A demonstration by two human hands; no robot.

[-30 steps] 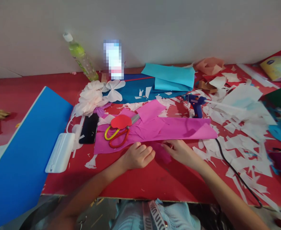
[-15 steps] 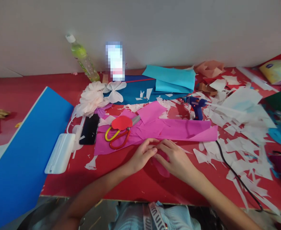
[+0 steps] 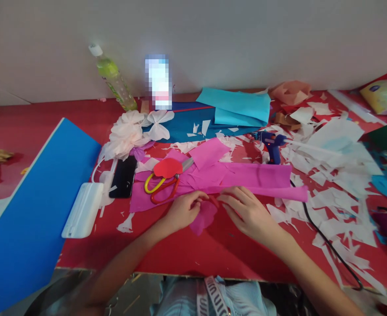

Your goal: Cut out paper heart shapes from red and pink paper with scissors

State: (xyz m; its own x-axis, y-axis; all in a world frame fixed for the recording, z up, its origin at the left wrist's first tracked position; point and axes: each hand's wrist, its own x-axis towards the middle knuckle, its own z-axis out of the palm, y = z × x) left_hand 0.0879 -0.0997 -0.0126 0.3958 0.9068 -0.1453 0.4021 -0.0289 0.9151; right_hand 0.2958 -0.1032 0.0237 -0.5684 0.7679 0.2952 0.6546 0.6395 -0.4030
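My left hand (image 3: 184, 210) pinches a small rounded piece of magenta paper (image 3: 204, 217) just above the red table (image 3: 186, 254). My right hand (image 3: 246, 210) rests beside it with fingers stretched toward the same piece and the lower edge of a long magenta paper sheet (image 3: 246, 177). Red-and-yellow-handled scissors (image 3: 162, 184) lie on that sheet to the left, under a red paper cut-out (image 3: 167, 167).
A black phone (image 3: 124, 176) and white power bank (image 3: 83, 210) lie left, beside a blue board (image 3: 31, 210). White paper flowers (image 3: 130, 131), a green bottle (image 3: 112, 79), teal paper (image 3: 236, 107), a blue glue gun (image 3: 270, 145) with black cord (image 3: 325, 245), and many white scraps (image 3: 328, 175).
My left hand opened from a loose fist and took the small magenta piece, lifting it clear of my right hand. The long magenta sheet's near edge shifted right.
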